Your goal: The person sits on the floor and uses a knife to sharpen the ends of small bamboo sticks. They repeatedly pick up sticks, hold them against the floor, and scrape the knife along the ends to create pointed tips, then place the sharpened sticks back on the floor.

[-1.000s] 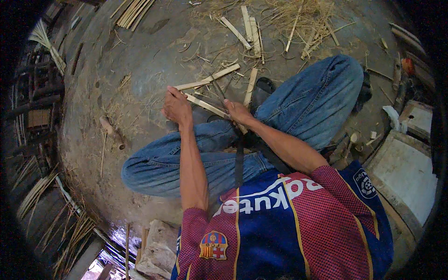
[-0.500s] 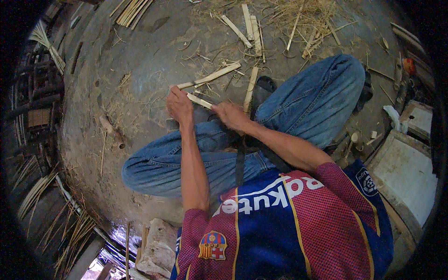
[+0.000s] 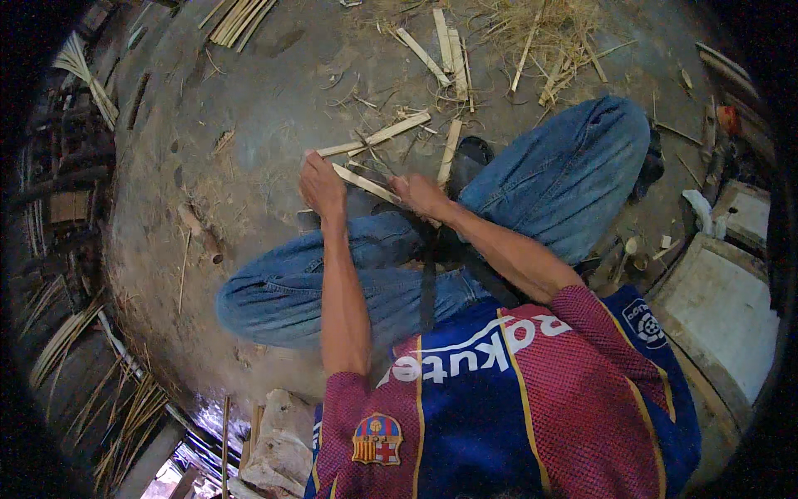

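My left hand (image 3: 322, 187) is closed around the far-left end of a pale bamboo strip (image 3: 364, 183), held slanting over my folded legs. At the strip's other end, my right hand (image 3: 418, 196) is closed, with a dark narrow blade, seemingly a knife (image 3: 376, 174), showing beside its fingers. Its handle is hidden in my grip. Just beyond my hands, some split bamboo pieces (image 3: 386, 133) lie on the ground. Another flat bamboo strip (image 3: 450, 153) rests near my foot.
More cut strips (image 3: 447, 51) and a heap of fine shavings (image 3: 544, 33) lie ahead. A bundle of thin slats (image 3: 241, 21) is at the far left. A short bamboo tube (image 3: 201, 234) sits left of my knee. A white panel (image 3: 716, 303) stands at right.
My right hand has moved right and slightly up, away from my left hand, so more of the strip shows between them. The dark blade now shows beside it. My left hand has barely moved.
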Available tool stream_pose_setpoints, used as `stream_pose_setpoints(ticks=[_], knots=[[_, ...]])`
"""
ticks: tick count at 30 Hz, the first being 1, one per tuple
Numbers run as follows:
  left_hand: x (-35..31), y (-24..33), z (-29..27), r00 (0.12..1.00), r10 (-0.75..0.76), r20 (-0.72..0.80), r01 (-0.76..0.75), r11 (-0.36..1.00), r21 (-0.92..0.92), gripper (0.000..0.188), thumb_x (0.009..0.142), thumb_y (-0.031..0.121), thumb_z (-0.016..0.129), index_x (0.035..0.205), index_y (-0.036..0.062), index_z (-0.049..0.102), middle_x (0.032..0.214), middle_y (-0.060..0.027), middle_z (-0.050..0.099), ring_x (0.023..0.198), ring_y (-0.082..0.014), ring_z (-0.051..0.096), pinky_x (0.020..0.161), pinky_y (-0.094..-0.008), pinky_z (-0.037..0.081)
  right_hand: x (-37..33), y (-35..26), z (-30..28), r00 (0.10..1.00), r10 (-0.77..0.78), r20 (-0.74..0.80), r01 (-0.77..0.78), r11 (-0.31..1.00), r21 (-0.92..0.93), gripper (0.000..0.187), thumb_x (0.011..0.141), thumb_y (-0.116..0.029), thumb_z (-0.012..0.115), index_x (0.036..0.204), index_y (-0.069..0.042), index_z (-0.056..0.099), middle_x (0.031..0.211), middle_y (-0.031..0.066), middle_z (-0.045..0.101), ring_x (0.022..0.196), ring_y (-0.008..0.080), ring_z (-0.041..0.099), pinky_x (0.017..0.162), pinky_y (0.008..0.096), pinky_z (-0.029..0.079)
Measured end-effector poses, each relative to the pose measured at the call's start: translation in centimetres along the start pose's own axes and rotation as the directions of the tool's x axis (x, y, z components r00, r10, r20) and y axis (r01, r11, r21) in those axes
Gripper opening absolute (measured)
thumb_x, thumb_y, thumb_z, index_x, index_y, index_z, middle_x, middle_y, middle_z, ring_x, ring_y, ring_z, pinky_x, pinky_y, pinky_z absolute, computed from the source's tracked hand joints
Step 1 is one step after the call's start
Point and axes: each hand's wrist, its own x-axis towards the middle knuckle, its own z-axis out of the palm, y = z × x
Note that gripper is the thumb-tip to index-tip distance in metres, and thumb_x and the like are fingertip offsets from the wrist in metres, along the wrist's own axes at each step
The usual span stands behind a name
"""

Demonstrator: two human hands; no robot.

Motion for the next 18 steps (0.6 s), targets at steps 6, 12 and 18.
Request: stream_pose_setpoints(ticks=[6,12,18], knots=[[-0.2,0.7,-0.3,1.000,0.030,0.007,-0.030,0.999,-0.019,0.063,0.100,0.041,0.025,0.086,-0.0061,0.065,0.087,-0.0283,0.065,0.085,-0.0487,0.058,0.075,-0.0543,0.041,-0.8,4.7,2.6,0.997,0.075,-0.006,-0.074,0.991,0.111,0.051,0.099,-0.041,0.040,0.081,0.001,0.063,0.074,0.0241,0.062,0.073,0.0423,0.062,0.068,0.0507,0.047],[0.4,-0.8,0.6,0.987,0.115,-0.112,-0.115,0.993,0.000,0.061,0.100,0.041,0.025,0.091,-0.0050,0.064,0.088,-0.0267,0.065,0.086,-0.0476,0.059,0.075,-0.0537,0.042,-1.2,0.8,-0.9,0.980,0.195,0.028,-0.197,0.974,0.116,0.046,0.099,-0.038,0.041,0.088,0.001,0.064,0.084,0.0243,0.065,0.079,0.0449,0.062,0.073,0.0536,0.047],[-0.3,-0.9,0.0,0.998,-0.062,0.023,0.064,0.991,-0.116,0.060,0.101,0.041,0.026,0.091,-0.0035,0.065,0.091,-0.0270,0.065,0.088,-0.0475,0.059,0.077,-0.0539,0.041,-2.9,0.5,0.3,1.000,-0.007,0.017,0.007,1.000,-0.007,0.042,0.098,-0.035,0.045,0.096,0.003,0.061,0.088,0.0277,0.064,0.079,0.0467,0.061,0.072,0.0530,0.048]])
